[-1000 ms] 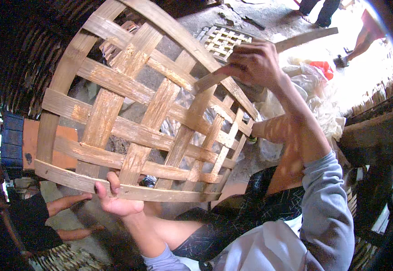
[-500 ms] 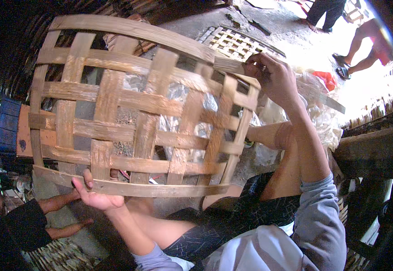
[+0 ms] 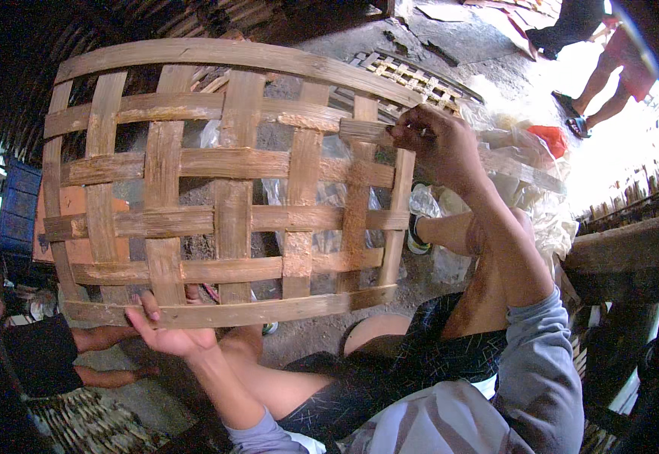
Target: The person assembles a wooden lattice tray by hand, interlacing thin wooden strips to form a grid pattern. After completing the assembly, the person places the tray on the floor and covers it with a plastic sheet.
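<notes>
1. We hold a wide open-weave panel of flat tan bamboo strips upright before our knees.
2. Our left hand cups its bottom edge, fingers curled, steadying it.
3. Our right hand pinches a loose strip end at the upper right, apparently weaving it in.

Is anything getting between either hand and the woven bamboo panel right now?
Nothing visible. The left hand grips the bamboo panel at its bottom edge, and the right hand pinches a loose strip at its upper right.

woven basket frame: split bamboo strips, matt, rough, fibrous | plastic sheeting: thin, glossy, crinkled | floor: rough grey concrete
</notes>
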A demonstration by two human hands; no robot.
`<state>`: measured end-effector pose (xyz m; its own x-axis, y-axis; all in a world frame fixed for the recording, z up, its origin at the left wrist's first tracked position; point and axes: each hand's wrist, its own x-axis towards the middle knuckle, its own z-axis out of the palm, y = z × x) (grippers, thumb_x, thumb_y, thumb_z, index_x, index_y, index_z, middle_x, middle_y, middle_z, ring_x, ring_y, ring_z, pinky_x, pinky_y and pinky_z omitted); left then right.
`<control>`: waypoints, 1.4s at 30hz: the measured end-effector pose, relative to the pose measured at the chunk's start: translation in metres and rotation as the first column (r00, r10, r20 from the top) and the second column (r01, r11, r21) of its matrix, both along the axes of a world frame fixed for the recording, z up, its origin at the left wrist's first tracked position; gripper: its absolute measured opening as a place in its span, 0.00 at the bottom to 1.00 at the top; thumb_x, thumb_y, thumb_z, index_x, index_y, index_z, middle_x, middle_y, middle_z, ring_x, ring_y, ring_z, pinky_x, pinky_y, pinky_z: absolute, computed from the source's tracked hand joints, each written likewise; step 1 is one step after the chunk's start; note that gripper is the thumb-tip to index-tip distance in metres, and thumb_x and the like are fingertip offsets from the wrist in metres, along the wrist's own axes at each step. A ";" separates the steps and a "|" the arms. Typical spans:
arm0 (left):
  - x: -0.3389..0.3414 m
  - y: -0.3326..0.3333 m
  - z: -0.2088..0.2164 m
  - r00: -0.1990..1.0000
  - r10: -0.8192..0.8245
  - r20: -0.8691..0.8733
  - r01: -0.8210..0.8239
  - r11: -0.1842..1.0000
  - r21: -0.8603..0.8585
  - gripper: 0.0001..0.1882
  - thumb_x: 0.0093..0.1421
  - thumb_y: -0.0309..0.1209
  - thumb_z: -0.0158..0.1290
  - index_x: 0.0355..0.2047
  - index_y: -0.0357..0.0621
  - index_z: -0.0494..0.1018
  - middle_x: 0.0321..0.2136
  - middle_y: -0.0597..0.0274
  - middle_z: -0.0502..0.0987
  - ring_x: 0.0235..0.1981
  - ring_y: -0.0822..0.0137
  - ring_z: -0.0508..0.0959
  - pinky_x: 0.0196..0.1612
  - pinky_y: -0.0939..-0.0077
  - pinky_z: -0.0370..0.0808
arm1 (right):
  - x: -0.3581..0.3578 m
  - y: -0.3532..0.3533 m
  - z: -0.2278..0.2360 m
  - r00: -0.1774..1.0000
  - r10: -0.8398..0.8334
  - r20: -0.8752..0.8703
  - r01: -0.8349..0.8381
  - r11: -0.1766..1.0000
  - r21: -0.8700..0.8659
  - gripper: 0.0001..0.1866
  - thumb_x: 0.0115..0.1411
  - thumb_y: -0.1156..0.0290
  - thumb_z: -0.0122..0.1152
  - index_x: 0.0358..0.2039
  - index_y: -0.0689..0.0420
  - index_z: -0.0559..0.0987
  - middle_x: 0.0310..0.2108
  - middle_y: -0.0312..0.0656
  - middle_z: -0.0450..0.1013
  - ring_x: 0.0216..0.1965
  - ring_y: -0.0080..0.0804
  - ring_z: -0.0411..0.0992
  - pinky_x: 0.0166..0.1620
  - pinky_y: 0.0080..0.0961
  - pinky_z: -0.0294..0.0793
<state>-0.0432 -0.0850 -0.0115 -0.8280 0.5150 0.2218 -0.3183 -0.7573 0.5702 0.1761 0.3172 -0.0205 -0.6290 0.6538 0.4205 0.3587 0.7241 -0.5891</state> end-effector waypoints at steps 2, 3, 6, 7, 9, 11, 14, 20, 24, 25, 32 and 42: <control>0.000 0.000 0.001 0.996 -0.068 -0.058 0.066 0.997 -0.034 0.27 0.71 0.54 0.38 0.20 0.52 0.61 0.41 0.55 0.79 0.51 0.49 0.76 0.53 0.41 0.74 | -0.002 -0.003 -0.003 0.998 -0.006 -0.060 0.011 0.997 0.081 0.12 0.58 0.62 0.70 0.33 0.56 0.80 0.26 0.43 0.78 0.27 0.30 0.77 0.32 0.29 0.75; 0.002 0.001 0.002 0.991 -0.097 -0.087 0.093 0.994 -0.055 0.26 0.70 0.54 0.38 0.19 0.53 0.61 0.40 0.58 0.80 0.51 0.52 0.76 0.52 0.42 0.74 | -0.004 -0.007 -0.002 0.997 -0.019 -0.068 0.027 0.992 0.123 0.12 0.58 0.62 0.70 0.32 0.57 0.80 0.26 0.43 0.78 0.27 0.30 0.77 0.32 0.29 0.75; 0.014 0.008 0.007 0.998 0.043 0.040 -0.041 0.998 -0.053 0.27 0.70 0.56 0.38 0.19 0.53 0.61 0.38 0.59 0.79 0.48 0.51 0.77 0.49 0.38 0.74 | -0.012 -0.021 0.002 0.997 -0.028 -0.077 0.030 0.999 0.022 0.11 0.59 0.58 0.65 0.34 0.52 0.80 0.31 0.42 0.78 0.33 0.42 0.78 0.35 0.38 0.77; 0.014 0.008 0.007 0.997 0.056 0.051 -0.051 0.994 -0.099 0.27 0.69 0.56 0.39 0.19 0.54 0.62 0.37 0.60 0.80 0.47 0.51 0.77 0.48 0.37 0.74 | -0.016 -0.026 0.005 0.996 -0.029 -0.079 0.026 0.999 -0.048 0.11 0.60 0.56 0.63 0.35 0.49 0.80 0.34 0.42 0.79 0.36 0.49 0.79 0.37 0.42 0.78; 0.015 0.008 0.007 0.994 0.086 0.069 -0.072 0.979 -0.191 0.27 0.69 0.57 0.39 0.19 0.54 0.63 0.34 0.62 0.80 0.45 0.51 0.77 0.45 0.36 0.73 | -0.026 -0.035 0.015 0.997 -0.011 -0.076 0.011 1.000 0.001 0.11 0.61 0.56 0.63 0.35 0.49 0.79 0.34 0.42 0.79 0.36 0.49 0.79 0.37 0.42 0.77; 0.017 0.012 0.008 0.992 0.095 0.083 -0.077 0.978 -0.193 0.27 0.68 0.58 0.39 0.19 0.55 0.63 0.35 0.62 0.80 0.43 0.50 0.77 0.45 0.36 0.72 | -0.029 -0.036 0.019 0.994 -0.007 -0.112 0.019 0.995 0.102 0.11 0.61 0.56 0.63 0.35 0.49 0.79 0.32 0.42 0.78 0.35 0.50 0.78 0.36 0.43 0.77; 0.010 0.008 0.007 0.995 -0.093 0.041 0.094 0.995 -0.024 0.27 0.70 0.57 0.37 0.21 0.52 0.62 0.43 0.50 0.78 0.51 0.42 0.75 0.50 0.33 0.71 | -0.020 -0.024 0.021 0.998 0.000 -0.064 0.014 0.975 0.221 0.09 0.60 0.58 0.63 0.35 0.49 0.80 0.32 0.42 0.78 0.35 0.49 0.78 0.36 0.43 0.76; 0.015 0.012 0.015 1.000 -0.021 -0.017 0.021 0.999 -0.046 0.26 0.69 0.56 0.39 0.21 0.53 0.61 0.43 0.53 0.78 0.47 0.43 0.76 0.47 0.38 0.73 | -0.016 -0.021 0.010 0.995 -0.093 -0.030 0.095 0.994 0.054 0.08 0.60 0.59 0.63 0.34 0.48 0.81 0.33 0.41 0.79 0.35 0.48 0.78 0.36 0.42 0.77; 0.018 0.014 0.012 0.998 0.001 -0.065 -0.014 0.982 -0.190 0.25 0.69 0.56 0.39 0.21 0.55 0.59 0.40 0.57 0.78 0.43 0.47 0.76 0.44 0.39 0.73 | -0.031 -0.036 0.021 0.998 0.003 -0.060 -0.005 1.000 -0.029 0.09 0.60 0.57 0.63 0.33 0.48 0.81 0.32 0.40 0.78 0.35 0.47 0.78 0.37 0.41 0.76; 0.019 0.014 0.012 0.999 0.023 -0.042 -0.030 0.983 -0.183 0.25 0.69 0.56 0.39 0.21 0.55 0.60 0.40 0.57 0.78 0.44 0.46 0.76 0.44 0.38 0.73 | -0.033 -0.037 0.023 1.000 -0.002 -0.028 0.001 0.999 -0.054 0.10 0.60 0.57 0.64 0.33 0.48 0.81 0.32 0.39 0.78 0.36 0.46 0.78 0.37 0.40 0.76; 0.014 0.006 0.008 0.999 0.031 -0.036 -0.035 0.992 -0.119 0.26 0.69 0.57 0.39 0.22 0.55 0.61 0.41 0.56 0.78 0.46 0.44 0.74 0.44 0.33 0.71 | -0.015 -0.023 0.013 0.999 -0.027 -0.028 0.025 0.997 -0.067 0.11 0.59 0.55 0.64 0.34 0.49 0.81 0.33 0.39 0.79 0.36 0.46 0.79 0.38 0.38 0.77; 0.016 0.013 0.002 0.998 -0.027 -0.061 0.020 0.995 -0.103 0.25 0.69 0.57 0.39 0.22 0.53 0.61 0.47 0.52 0.77 0.48 0.42 0.75 0.47 0.34 0.72 | -0.019 -0.022 0.012 0.999 -0.037 -0.029 0.038 0.998 0.048 0.12 0.59 0.59 0.69 0.31 0.55 0.81 0.27 0.43 0.78 0.27 0.35 0.79 0.31 0.33 0.74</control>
